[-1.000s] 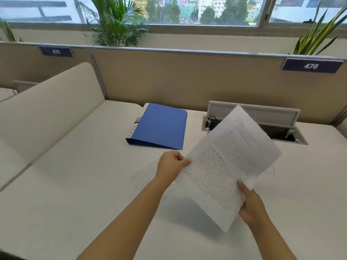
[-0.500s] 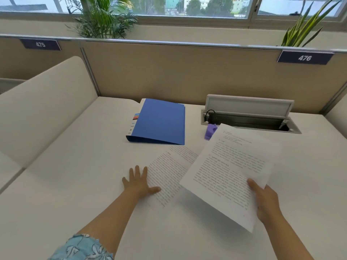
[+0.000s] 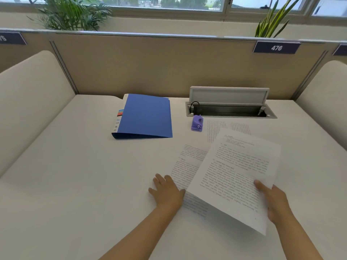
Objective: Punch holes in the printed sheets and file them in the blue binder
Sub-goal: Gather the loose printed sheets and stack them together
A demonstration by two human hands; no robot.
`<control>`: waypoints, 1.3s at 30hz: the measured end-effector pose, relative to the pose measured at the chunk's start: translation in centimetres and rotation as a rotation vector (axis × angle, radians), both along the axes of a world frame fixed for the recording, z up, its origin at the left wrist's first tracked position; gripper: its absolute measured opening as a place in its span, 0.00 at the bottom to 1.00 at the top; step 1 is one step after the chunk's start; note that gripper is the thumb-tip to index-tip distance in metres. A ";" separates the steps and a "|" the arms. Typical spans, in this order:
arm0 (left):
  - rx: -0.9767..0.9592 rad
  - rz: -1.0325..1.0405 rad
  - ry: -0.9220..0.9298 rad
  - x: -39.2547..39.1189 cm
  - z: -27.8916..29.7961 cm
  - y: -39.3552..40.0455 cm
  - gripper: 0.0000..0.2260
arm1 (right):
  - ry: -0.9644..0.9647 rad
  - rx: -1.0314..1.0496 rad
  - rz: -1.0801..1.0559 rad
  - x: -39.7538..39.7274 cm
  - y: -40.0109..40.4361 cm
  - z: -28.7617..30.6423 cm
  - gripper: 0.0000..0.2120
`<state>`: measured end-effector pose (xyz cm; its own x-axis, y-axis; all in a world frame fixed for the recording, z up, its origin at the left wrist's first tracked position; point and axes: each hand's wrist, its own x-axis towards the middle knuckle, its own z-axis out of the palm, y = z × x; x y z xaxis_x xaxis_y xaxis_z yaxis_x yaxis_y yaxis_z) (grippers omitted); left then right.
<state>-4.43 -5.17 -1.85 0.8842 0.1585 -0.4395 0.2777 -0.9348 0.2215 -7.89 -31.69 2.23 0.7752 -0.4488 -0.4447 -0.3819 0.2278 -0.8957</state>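
The right hand (image 3: pixel 276 201) is gripping a printed sheet (image 3: pixel 234 177) above the desk (image 3: pixel 75 184). The left hand (image 3: pixel 167 192) is lying open, pressing flat on another sheet (image 3: pixel 185 166).

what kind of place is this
Most likely an open-plan office workstation: a desk walled by a partition with a numbered tag 476, a cable well sunk in the desktop, and a blue binder.

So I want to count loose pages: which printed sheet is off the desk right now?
The sheet pinched in the right hand; it is lifted and tilted. The others lie flat on the desk, one under the left hand.
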 end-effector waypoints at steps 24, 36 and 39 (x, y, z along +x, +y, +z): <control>-0.203 0.302 0.141 3.5 0.9 0.6 0.19 | 0.155 -0.432 0.260 0.9 4.4 -4.1 0.01; -0.939 0.403 0.135 3.9 2.2 0.3 0.18 | 0.168 -0.491 0.281 3.2 6.3 -4.2 0.26; -0.824 0.206 0.031 3.7 1.9 0.1 0.06 | 0.150 -0.485 0.317 3.6 6.5 -4.3 0.28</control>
<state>-0.76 -5.06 0.10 0.8585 -0.0667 -0.5085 0.4416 -0.4081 0.7990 -4.27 -25.22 -2.11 0.8492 -0.3845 -0.3619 -0.4946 -0.3395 -0.8001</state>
